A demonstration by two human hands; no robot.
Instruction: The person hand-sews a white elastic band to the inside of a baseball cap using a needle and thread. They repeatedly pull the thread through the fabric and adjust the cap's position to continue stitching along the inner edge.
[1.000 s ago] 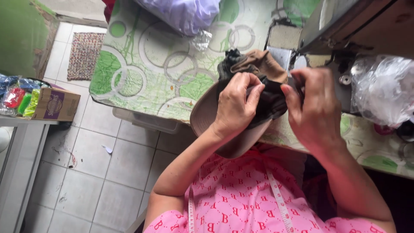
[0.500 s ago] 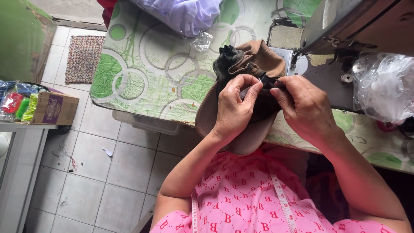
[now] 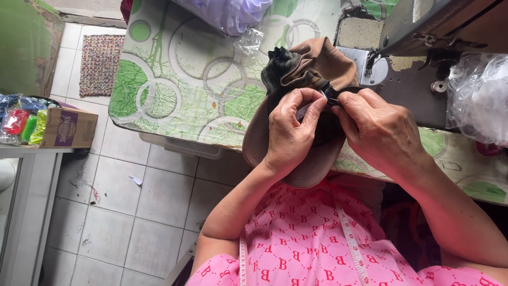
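Fabric is being worked at the edge of a sewing table (image 3: 174,90) covered with a green-circled cloth, and the table lies beyond and below the fingers. A grey sewing machine (image 3: 423,32) stands just past the fingertips, to their right. A brown cap (image 3: 296,159) is held against the table edge, its brim hanging under the palms and its bunched crown rising beyond the knuckles. A dark strap (image 3: 330,95) is pinched at the top of the cap, directly between the two sets of fingertips.

The left hand (image 3: 291,132) is closed in a pinch, thumb and forefinger pressed on the strap and the cloth beneath it. The right hand (image 3: 378,130) is likewise clenched on the strap from the opposite side, its fingertips nearly touching those of the left. A small pale piece seems to be caught between the left fingers (image 3: 312,108), though it is too small to be told for certain.

For the step to be done well, the strap should be kept flat and taut between both pinches, the layers should be aligned at the fingertips before any shift of grip, and the bunched crown should be held clear beyond the knuckles so that no stray fold is trapped.
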